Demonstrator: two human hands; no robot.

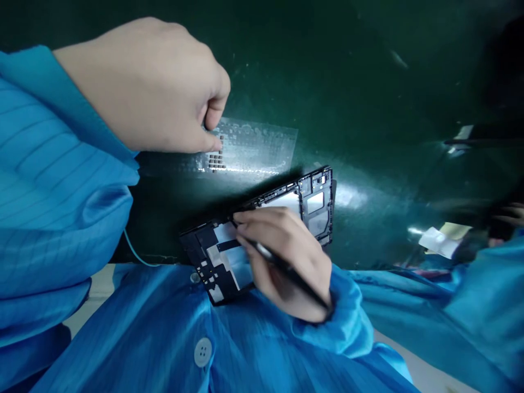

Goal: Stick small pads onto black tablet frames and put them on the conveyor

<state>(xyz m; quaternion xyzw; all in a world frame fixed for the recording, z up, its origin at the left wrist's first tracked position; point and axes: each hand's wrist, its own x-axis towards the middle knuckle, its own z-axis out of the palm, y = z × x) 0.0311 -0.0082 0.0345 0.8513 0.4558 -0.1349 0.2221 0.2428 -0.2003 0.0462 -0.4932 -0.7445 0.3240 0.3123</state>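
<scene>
My left hand (159, 90) is closed, its fingers curled and its thumb on a clear plastic sheet (262, 147) by several small dark square pads (216, 160). The sheet's left part is hidden under the hand. My right hand (286, 262) grips a slim black pen-like tool, probably tweezers (292, 273), with the tip pointing left over an opened device housing (315, 204). Black and grey, with cut-outs and silvery areas, the housing lies slanted at the table's near edge, against my blue smock. The right hand covers its middle.
The dark green table (347, 82) stretches away with glare spots. Off to the right are white and yellowish paper slips (442, 240), and a blue sleeve (491, 289) and hand (513, 215) of another person. A thin light-blue cord (137, 254) hangs by my left sleeve.
</scene>
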